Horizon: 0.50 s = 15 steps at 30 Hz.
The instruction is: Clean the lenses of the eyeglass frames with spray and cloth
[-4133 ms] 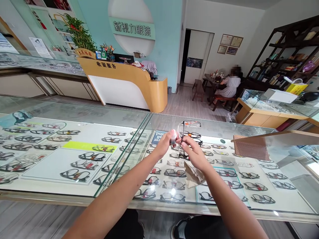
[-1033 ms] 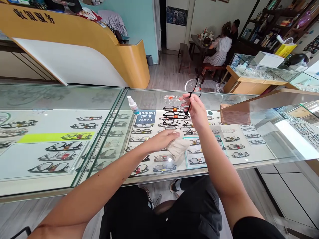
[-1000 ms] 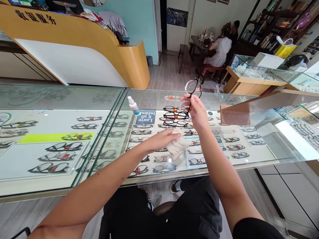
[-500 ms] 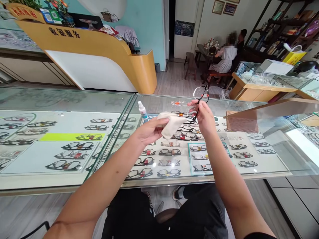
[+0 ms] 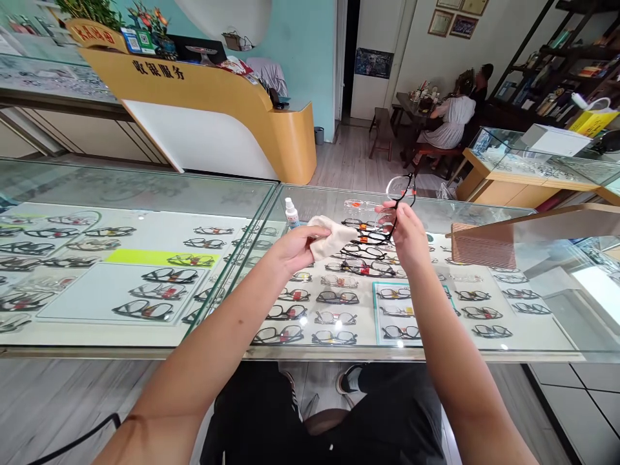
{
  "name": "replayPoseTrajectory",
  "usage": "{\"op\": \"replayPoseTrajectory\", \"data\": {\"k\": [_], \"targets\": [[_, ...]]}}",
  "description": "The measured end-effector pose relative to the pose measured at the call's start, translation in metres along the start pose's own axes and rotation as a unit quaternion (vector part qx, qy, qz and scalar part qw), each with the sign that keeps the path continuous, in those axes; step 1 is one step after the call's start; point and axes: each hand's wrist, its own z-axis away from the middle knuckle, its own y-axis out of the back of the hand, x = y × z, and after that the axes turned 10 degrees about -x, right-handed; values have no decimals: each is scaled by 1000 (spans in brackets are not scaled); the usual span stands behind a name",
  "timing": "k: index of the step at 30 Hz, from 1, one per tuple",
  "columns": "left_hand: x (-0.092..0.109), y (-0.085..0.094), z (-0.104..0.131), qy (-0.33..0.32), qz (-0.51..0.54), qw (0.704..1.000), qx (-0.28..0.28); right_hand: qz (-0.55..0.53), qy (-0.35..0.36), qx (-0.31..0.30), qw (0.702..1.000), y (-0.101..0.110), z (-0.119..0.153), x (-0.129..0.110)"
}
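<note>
My left hand (image 5: 298, 247) is closed on a cream cloth (image 5: 329, 239), its thumb on top and the loose end pointing right. Across from it, my right hand (image 5: 409, 234) pinches a pair of dark-framed eyeglasses (image 5: 411, 184), held on end above the glass counter. One lens with a small red mark sticks up past my fingers; the other lens lies partly behind them. Cloth and glasses appear apart, with a small gap between. A white spray bottle (image 5: 291, 213) stands on the counter behind my left hand.
Under the glass counter top (image 5: 310, 354) lie rows of eyeglasses (image 5: 338, 297). At the right, a wooden board (image 5: 484, 245) rests on the counter. Beyond stand a yellow cashier desk (image 5: 298, 142) and another display case (image 5: 513, 184). Two people sit at a table far back.
The whole view has shifted, so the surroundings sit further right. My left hand's cloth has turned and bunched, its hanging corner now raised. My right hand still holds the glasses upright.
</note>
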Motion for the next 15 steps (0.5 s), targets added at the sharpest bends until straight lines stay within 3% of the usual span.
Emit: {"op": "replayPoseTrajectory", "data": {"k": [3, 10, 15], "targets": [[3, -4, 0, 32, 32, 999, 10, 3, -3, -1, 1000, 0, 1, 0], [3, -4, -2, 30, 50, 997, 49, -4, 4, -9, 1000, -1, 2, -1], [4, 0, 3, 40, 23, 999, 10, 10, -4, -17, 1000, -2, 2, 0]]}}
